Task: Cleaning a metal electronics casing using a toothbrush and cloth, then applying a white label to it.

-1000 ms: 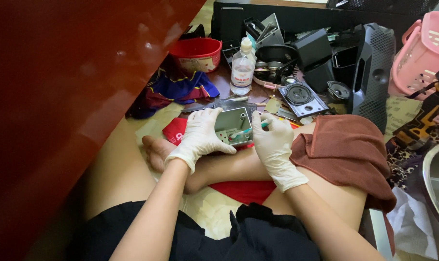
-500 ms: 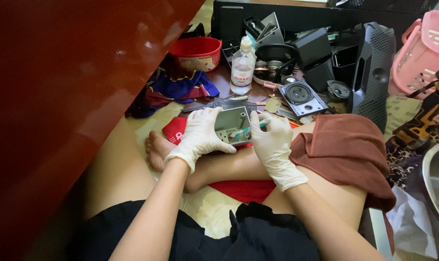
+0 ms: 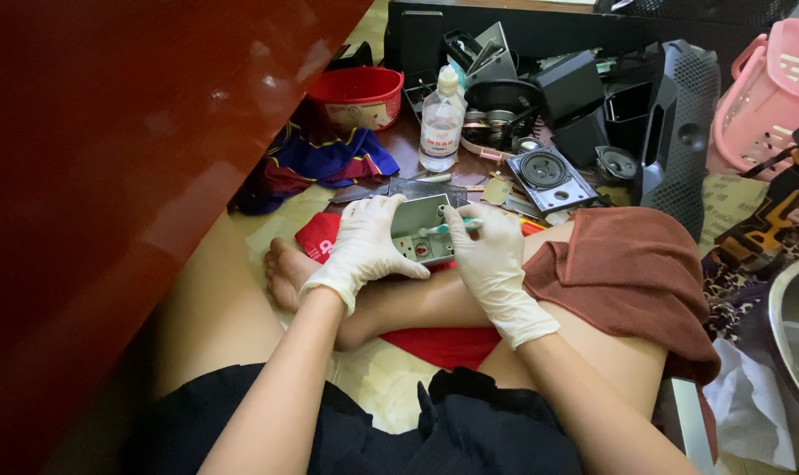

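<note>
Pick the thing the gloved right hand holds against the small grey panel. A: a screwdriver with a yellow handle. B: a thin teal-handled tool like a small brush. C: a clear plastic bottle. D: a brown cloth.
B: the right hand pinches a thin teal-handled tool whose tip rests on the grey panel, which the left hand steadies; the clear bottle stands apart behind, and the brown cloth lies over the knee.

The box [image 3: 421, 227] sits between the two hands, above the legs. The bottle [image 3: 441, 123] stands behind it. The cloth [image 3: 633, 273] lies right, on the knee.
</note>
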